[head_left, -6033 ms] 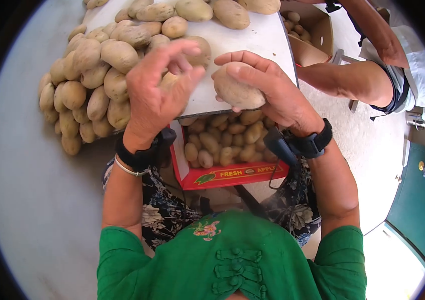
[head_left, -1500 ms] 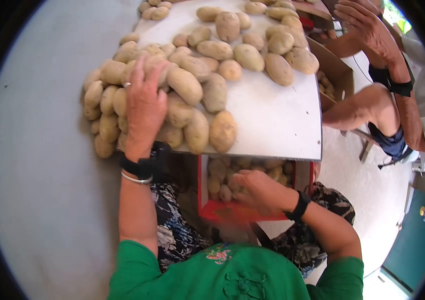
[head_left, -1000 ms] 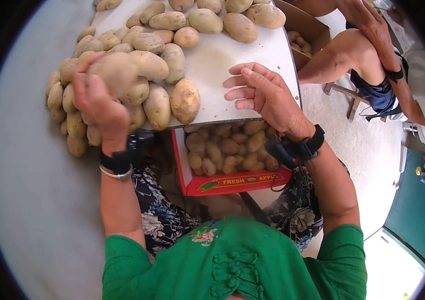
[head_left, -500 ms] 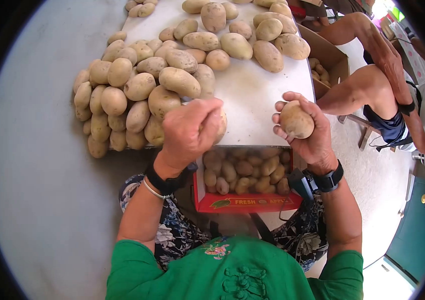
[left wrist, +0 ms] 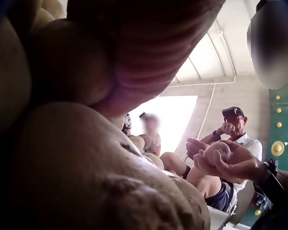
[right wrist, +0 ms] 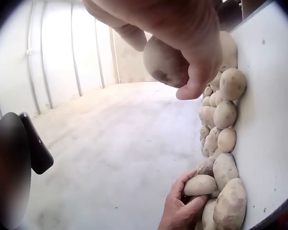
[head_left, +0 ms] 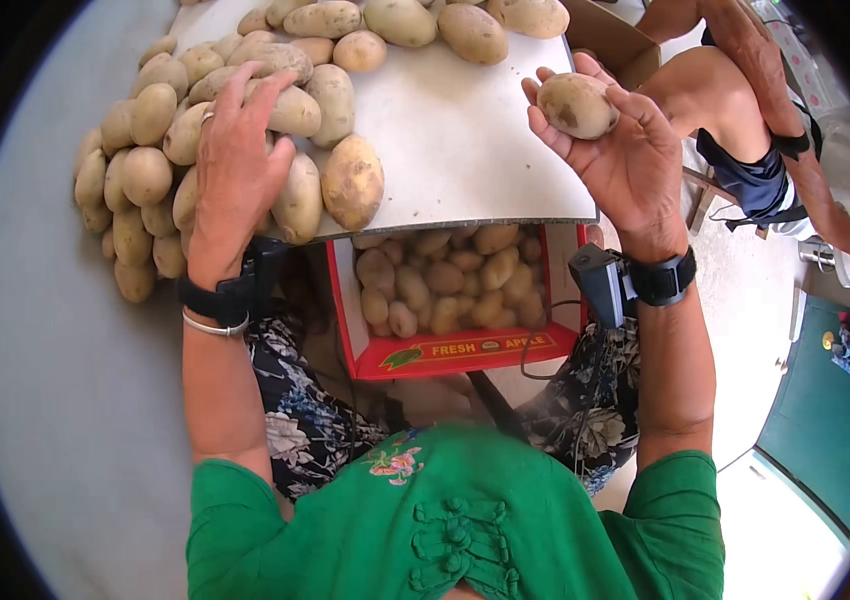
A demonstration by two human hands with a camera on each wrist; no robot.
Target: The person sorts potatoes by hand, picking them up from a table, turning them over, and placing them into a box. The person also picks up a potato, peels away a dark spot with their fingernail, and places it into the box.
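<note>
In the head view, my right hand (head_left: pixel 630 165) is palm up over the table's right edge, holding a potato (head_left: pixel 578 105) with a dark patch between fingers and thumb. My left hand (head_left: pixel 235 170) is on the potato pile (head_left: pixel 145 178) at the table's left side. The right wrist view shows its thumb and fingers on either side of another potato (right wrist: pixel 200 185). One large, rough-skinned potato (head_left: pixel 353 183) lies by the front edge, right of that hand. Potatoes and the underside of the hand fill much of the left wrist view.
Below the table's front edge (head_left: pixel 465 224) a red cardboard box (head_left: pixel 445 360) holds many potatoes. More potatoes (head_left: pixel 472 33) lie along the back of the white tabletop. At the right, a person's bare leg (head_left: pixel 705 90) and a brown carton (head_left: pixel 610 40) stand beside the table.
A second ago my left hand held a potato and my right was empty; half a second ago the right had one. Since then, the left has gone back to the pile and the right has moved forward.
</note>
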